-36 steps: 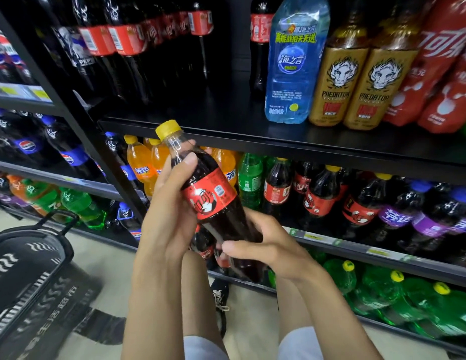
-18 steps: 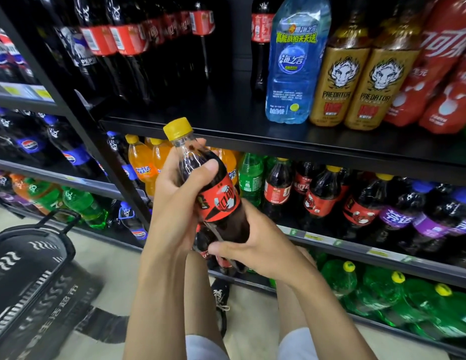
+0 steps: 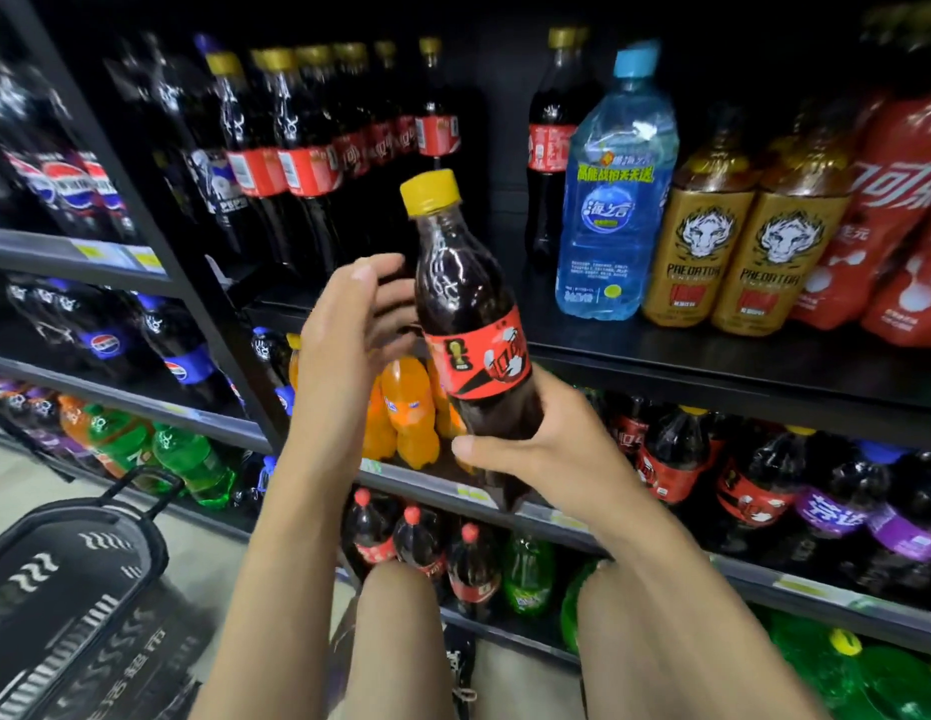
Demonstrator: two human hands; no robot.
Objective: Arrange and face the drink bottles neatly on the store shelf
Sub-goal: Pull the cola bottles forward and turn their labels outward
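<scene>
right hand (image 3: 546,449) grips low on cola bottle (image 3: 468,324) | left hand (image 3: 344,350) open, fingers spread just beside it | cola bottle in the air before shelf (image 3: 687,356), label to camera | progress: not yet placed; placing and facing remain, I judge

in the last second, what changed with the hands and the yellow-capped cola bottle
The left hand let go of the dark plastic cola bottle with the yellow cap and is open beside it, fingers spread. The right hand kept its grip low on the bottle and raised it, more upright, cap now level with the upper shelf. Shelved bottles and the black shopping basket stayed put.
</scene>
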